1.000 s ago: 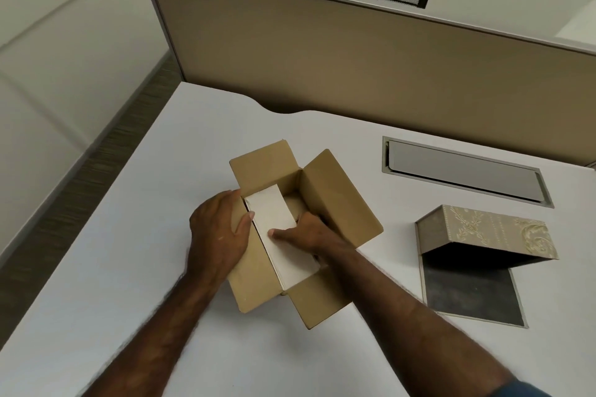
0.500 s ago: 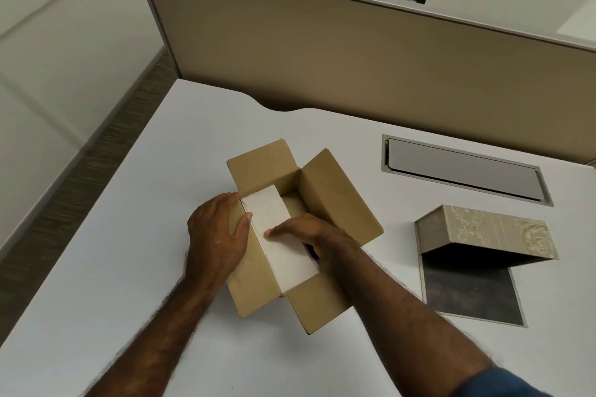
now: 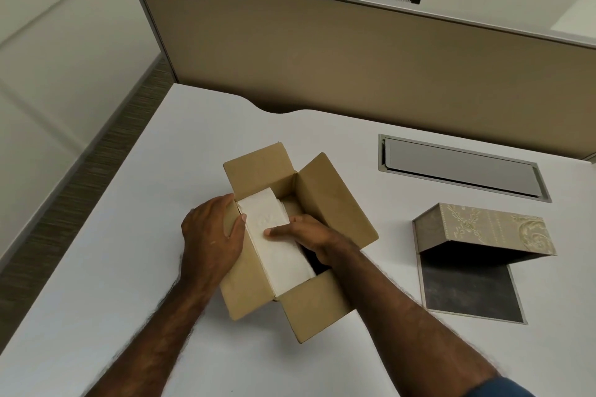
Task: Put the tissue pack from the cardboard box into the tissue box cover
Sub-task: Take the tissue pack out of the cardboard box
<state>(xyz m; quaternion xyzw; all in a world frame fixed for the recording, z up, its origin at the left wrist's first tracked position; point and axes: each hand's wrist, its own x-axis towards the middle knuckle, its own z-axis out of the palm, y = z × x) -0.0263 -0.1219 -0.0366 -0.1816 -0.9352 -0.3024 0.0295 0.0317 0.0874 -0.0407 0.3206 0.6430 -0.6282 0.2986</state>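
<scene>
Tissue pack, white and embossed, lies in cardboard box.

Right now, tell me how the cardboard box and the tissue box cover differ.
The cardboard box is plain brown; the tissue box cover is patterned with pale ornament. The cardboard box has both hands on it, left hand on its side, right hand reaching inside onto the white tissue pack; the tissue box cover lies untouched, hinged open, nothing visible inside. Both rest open on the white desk.
</scene>
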